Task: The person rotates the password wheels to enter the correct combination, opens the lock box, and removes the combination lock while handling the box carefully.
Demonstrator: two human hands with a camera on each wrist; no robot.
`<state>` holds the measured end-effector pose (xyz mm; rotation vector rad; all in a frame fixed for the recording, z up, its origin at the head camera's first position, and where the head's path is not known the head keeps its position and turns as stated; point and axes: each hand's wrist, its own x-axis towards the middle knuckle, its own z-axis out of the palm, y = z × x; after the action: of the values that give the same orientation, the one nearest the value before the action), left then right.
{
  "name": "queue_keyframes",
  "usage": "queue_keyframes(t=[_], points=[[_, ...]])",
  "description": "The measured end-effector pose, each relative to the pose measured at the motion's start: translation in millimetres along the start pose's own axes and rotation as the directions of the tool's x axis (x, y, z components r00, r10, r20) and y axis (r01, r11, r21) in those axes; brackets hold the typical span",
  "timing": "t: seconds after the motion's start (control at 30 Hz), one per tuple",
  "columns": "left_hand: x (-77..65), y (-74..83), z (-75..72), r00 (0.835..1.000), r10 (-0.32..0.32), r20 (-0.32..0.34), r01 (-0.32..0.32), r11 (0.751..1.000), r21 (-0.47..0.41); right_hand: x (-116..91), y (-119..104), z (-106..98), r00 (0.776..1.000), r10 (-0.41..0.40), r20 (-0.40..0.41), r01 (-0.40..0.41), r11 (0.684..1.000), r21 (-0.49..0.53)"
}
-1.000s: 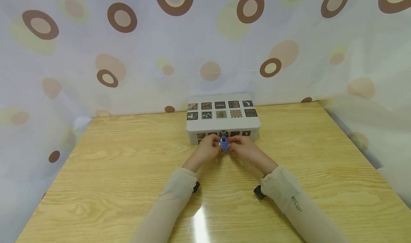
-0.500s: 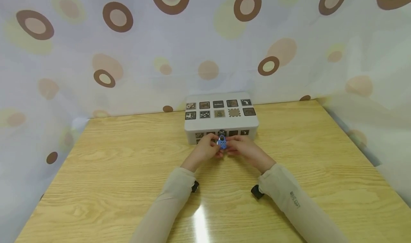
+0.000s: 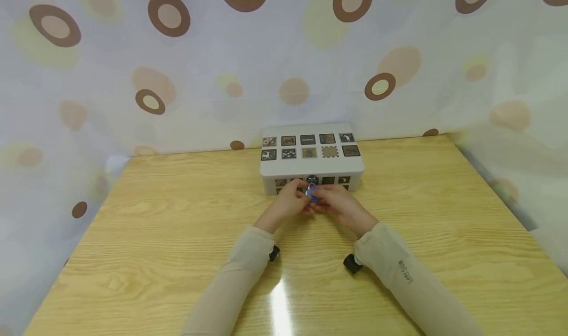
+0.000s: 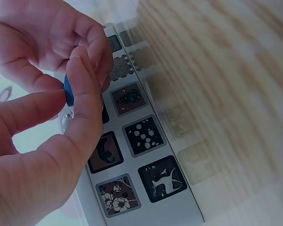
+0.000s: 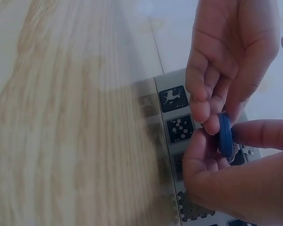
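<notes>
A small blue padlock point(image 3: 312, 192) is at the front latch point(image 3: 312, 178) of a white box point(image 3: 310, 166) printed with dark picture squares. From the left, my left hand point(image 3: 288, 201) pinches it between thumb and index finger. My right hand point(image 3: 340, 204) grips its other side, with the thumb over the face. The left wrist view shows only a narrow blue edge of the padlock point(image 4: 69, 90) between the fingers. More of its rounded rim appears in the right wrist view, where the metal catch point(image 5: 247, 151) of the box is just beside the padlock point(image 5: 225, 135).
The box stands at the back of a wooden table point(image 3: 177, 257), close to a white curtain point(image 3: 199, 45) with brown and yellow circles. The curtain also hangs along both sides. A bright reflection streaks the tabletop between the forearms.
The padlock has turned between the fingers, and its dotted face is now partly covered. My right hand's fingers have moved further onto it. The head view has shifted slightly.
</notes>
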<state>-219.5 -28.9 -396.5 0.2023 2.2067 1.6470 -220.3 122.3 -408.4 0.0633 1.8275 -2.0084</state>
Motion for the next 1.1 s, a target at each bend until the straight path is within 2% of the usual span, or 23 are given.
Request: queue_keyframes(t=[0.27,0.6,1.1], points=[[-2.3,0.7,0.6,1.000,0.005,0.010,-0.005,1.000,-0.014,1.4,0.8,-0.9,1.000,0.017,-0.013,-0.016,1.000,0.011],[-1.8,1.7,0.2,1.000,-0.013,0.007,0.013,1.000,-0.006,4.5,3.5,-0.2,0.999,-0.037,-0.033,0.035,0.999,-0.041],[0.1,0.8,-1.1,0.999,-0.032,0.019,0.033,0.999,-0.042,3.1,0.6,1.4,0.999,-0.036,-0.021,0.035,0.997,-0.069]])
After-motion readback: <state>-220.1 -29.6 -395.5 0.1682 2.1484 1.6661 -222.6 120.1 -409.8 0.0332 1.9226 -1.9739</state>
